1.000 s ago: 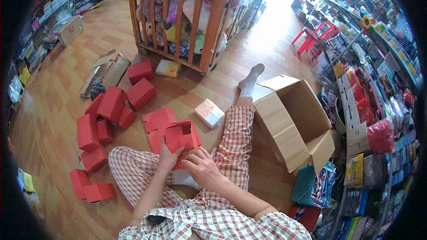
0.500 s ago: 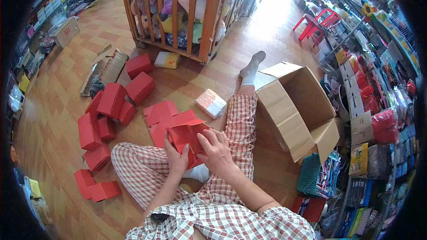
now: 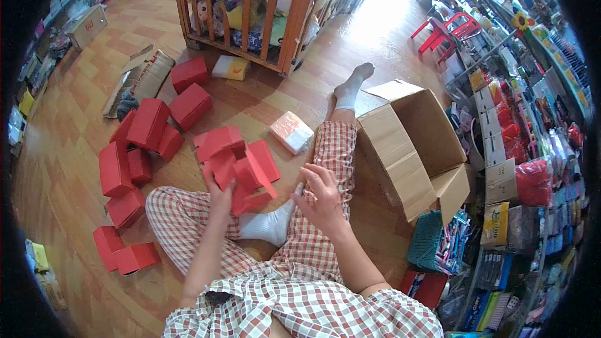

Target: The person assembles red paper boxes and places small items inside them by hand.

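My left hand (image 3: pixel 221 199) is closed on the near edge of a red cardboard box (image 3: pixel 248 175), partly folded, its flaps sticking up and out. More flat red card (image 3: pixel 265 160) shows just behind it, overlapping it in this view. To the right of the box, my right hand (image 3: pixel 322 199) is held in the air over my outstretched leg. It holds nothing; its fingers are slightly bent, with the thumb apart from them. A white-socked foot (image 3: pixel 266 226) lies tucked below the box.
Several folded red boxes (image 3: pixel 149 124) stand in a cluster on the left floor. A plastic-wrapped packet (image 3: pixel 292 132) lies ahead. On the right are an open brown carton (image 3: pixel 400 156), a teal basket (image 3: pixel 426 241) and packed shelves. A wooden crib (image 3: pixel 282 44) full of plush toys stands ahead.
My right hand has come off the red box and moved right. My left hand has carried the box slightly left and turned it, with its flaps now more spread.
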Motion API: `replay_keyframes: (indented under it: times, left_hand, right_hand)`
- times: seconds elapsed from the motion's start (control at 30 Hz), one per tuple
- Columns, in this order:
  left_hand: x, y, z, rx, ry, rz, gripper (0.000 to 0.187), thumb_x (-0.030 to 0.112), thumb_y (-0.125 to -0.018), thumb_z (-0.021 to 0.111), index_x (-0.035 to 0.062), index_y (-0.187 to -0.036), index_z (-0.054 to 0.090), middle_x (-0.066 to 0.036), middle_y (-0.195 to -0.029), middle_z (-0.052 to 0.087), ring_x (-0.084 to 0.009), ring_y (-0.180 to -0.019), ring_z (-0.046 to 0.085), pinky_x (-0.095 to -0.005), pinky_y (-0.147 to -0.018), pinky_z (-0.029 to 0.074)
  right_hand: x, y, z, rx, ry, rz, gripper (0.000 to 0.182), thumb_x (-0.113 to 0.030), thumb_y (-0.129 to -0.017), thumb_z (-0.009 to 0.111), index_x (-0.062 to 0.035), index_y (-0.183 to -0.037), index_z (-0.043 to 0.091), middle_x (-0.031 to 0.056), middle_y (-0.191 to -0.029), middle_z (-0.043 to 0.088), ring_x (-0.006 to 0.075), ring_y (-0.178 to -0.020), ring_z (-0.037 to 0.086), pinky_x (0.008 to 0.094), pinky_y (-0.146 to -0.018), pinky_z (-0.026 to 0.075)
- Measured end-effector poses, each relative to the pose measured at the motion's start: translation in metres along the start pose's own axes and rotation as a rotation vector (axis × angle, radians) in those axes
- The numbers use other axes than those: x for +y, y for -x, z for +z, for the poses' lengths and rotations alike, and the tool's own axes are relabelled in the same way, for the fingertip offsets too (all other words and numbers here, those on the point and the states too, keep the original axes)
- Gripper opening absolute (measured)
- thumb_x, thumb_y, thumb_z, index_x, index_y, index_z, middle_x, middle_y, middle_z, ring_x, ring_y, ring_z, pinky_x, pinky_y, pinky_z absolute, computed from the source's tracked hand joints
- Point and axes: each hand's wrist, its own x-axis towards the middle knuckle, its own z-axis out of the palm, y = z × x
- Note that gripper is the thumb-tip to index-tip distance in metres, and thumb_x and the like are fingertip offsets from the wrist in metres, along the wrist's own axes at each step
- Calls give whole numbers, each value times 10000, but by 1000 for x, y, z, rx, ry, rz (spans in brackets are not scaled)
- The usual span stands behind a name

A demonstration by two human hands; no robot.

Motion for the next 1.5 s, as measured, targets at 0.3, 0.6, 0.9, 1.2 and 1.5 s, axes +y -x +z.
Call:
replay_keyframes:
  times: [0.3,0.6,0.9,1.2,1.5]
  left_hand:
    - [11,-22,-42,45,490,-351,568,217,-865,642,123,-1355,371,-90,-1276,522,-254,-1104,567,-412,-848,528]
    - [3,-45,-27,-149,598,-364,671,204,-851,649,100,-1386,259,-117,-1305,471,-246,-1140,535,-383,-832,530]
    - [73,-73,38,-441,419,-342,784,145,-799,671,105,-1394,160,-151,-1251,462,-287,-1081,555,-442,-805,551]
    - [61,-99,80,-443,350,-530,664,83,-818,636,146,-1355,251,-96,-1243,465,-266,-1103,531,-470,-870,519]
    - [27,-102,63,-400,447,-484,791,51,-793,643,114,-1400,139,-150,-1290,414,-272,-1144,511,-444,-880,524]
  right_hand:
    - [33,10,-78,76,169,233,404,-67,-708,734,17,-1078,596,172,-1092,590,300,-1039,568,378,-900,466]
    - [17,-77,-163,-6,244,55,302,-84,-740,727,18,-1002,617,147,-948,630,260,-876,632,350,-788,498]
    - [-21,-175,-105,-564,454,-229,330,-154,-769,708,-38,-1062,609,134,-1005,614,318,-927,601,380,-808,495]
    - [34,-222,-53,-748,462,-333,336,-215,-820,663,-42,-1094,572,139,-1027,581,317,-995,556,417,-860,454]
    - [70,-233,24,-615,166,-216,486,-256,-840,651,-1,-1218,485,191,-1132,520,372,-1077,497,430,-897,436]
